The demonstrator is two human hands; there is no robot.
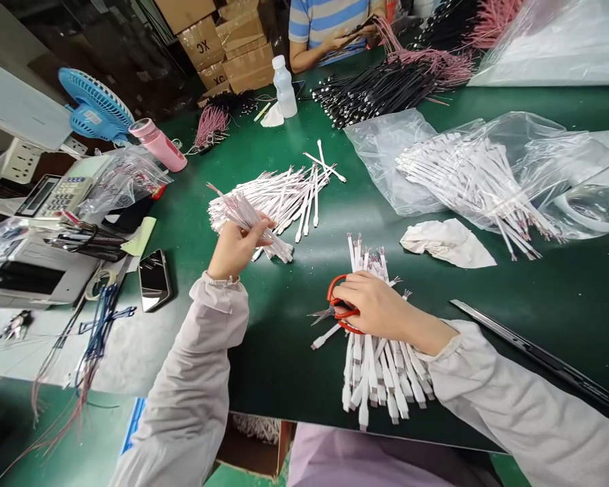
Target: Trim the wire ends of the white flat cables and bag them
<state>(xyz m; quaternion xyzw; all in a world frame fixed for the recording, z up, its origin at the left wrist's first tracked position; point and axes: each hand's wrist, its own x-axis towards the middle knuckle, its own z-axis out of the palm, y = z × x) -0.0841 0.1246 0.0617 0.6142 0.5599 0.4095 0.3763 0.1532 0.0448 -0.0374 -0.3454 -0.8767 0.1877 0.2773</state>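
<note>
My left hand [237, 245] is closed around a bundle of short white cables [277, 249], whose thin bare wire ends stick out at the upper left. Behind it spreads a loose pile of white cables [294, 193] on the green table. My right hand [373, 302] has its fingers through the red handles of small scissors [345, 314]; the blades point left. Under that hand lies another heap of white cables [380, 379], with flat connectors toward me and stripped ends pointing away.
A metal ruler-like strip [532, 352] and crumpled white cloth [446, 242] lie right. Plastic bags of white cables [467, 169] are behind. Left are a phone [155, 280], pink bottle [158, 144] and blue fan [95, 105]. Across, a person handles cables near black cables [375, 88].
</note>
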